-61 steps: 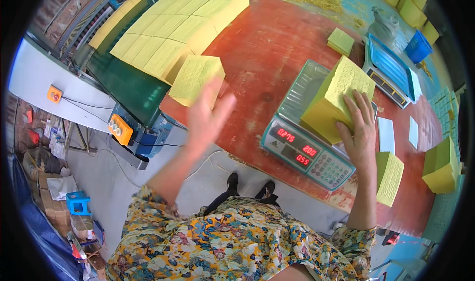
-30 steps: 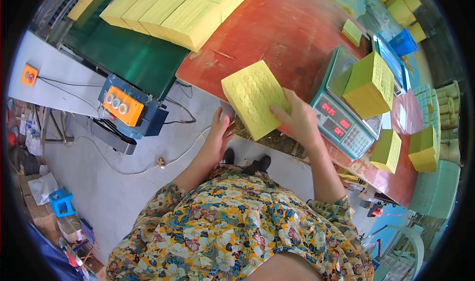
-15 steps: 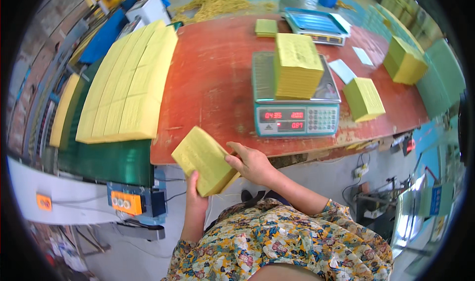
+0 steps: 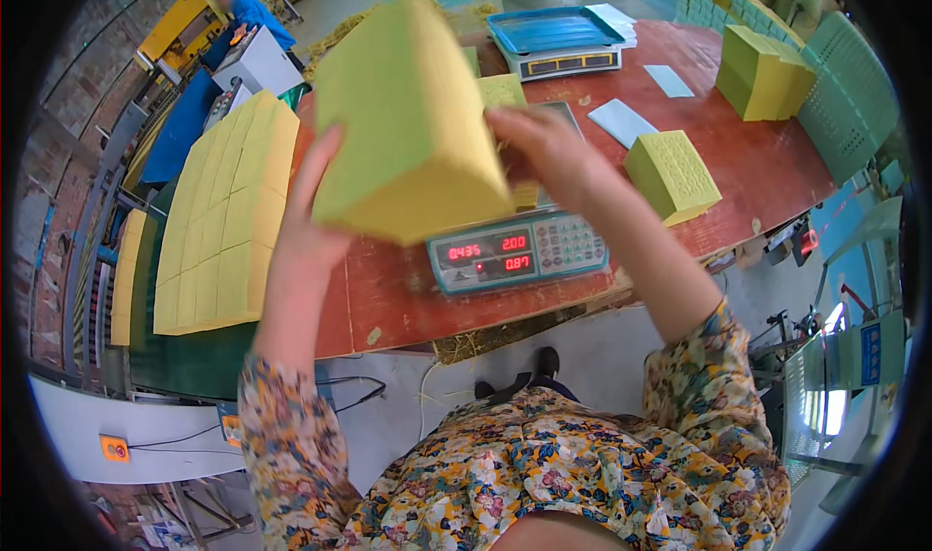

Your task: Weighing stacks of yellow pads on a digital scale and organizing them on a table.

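A thick stack of yellow paper (image 4: 388, 114) is raised in front of me, tilted and slightly blurred. My left hand (image 4: 316, 206) grips its lower left side, thumb up along the face. At the opposite side, my right hand (image 4: 553, 153) has its fingertips on the stack's edge; motion smears it a little. Behind the raised stack is the counting scale (image 4: 519, 255), with red lit digits and a keypad. Another yellow paper stack (image 4: 503, 90) rests on its pan, mostly hidden by the held one.
Rows of yellow stacks (image 4: 228, 211) lie on the green surface at left. On the red table (image 4: 767, 177) are a yellow block (image 4: 673, 177), white cards (image 4: 621, 122), a second scale with a blue tray (image 4: 555, 36) and more stacks (image 4: 765, 73) at far right. A person in blue (image 4: 260, 17) is at far left.
The paper stack has risen from near my body to above the table, toward the scale, with both hands. My head view has shifted, so the table and scale appear further left.
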A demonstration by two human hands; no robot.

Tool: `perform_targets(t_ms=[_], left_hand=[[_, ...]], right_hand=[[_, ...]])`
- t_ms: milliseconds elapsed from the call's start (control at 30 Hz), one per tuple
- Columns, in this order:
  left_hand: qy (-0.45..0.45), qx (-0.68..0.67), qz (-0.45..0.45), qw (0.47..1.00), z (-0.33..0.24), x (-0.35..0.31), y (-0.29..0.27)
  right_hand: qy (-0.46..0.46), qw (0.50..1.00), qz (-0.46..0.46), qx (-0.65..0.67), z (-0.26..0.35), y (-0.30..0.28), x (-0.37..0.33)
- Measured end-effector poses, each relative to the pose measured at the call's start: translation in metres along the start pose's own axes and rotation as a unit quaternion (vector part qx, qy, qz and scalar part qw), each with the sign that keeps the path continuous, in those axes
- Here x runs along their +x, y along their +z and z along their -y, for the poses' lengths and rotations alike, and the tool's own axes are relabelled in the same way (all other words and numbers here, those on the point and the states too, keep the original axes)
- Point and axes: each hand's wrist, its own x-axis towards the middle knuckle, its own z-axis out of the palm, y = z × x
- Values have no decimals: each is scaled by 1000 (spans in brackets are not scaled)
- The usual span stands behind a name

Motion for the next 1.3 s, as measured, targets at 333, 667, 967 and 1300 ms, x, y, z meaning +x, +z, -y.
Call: perform_targets(t_ms=[333,667,967,1300], left_hand=[[-284,-23,98,954,9,134,69],[-248,39,95,963,26,127,56],[-275,-7,78,958,30,130,61],[-198,76,31,977,37,134,54]], right_hand=[[73,994,-74,24,-26,-99,94],[69,995,-66,-27,-35,-92,86],[40,994,-87,-52,-39,-99,81],[1,968,-161,-191,-49,-97,65]])
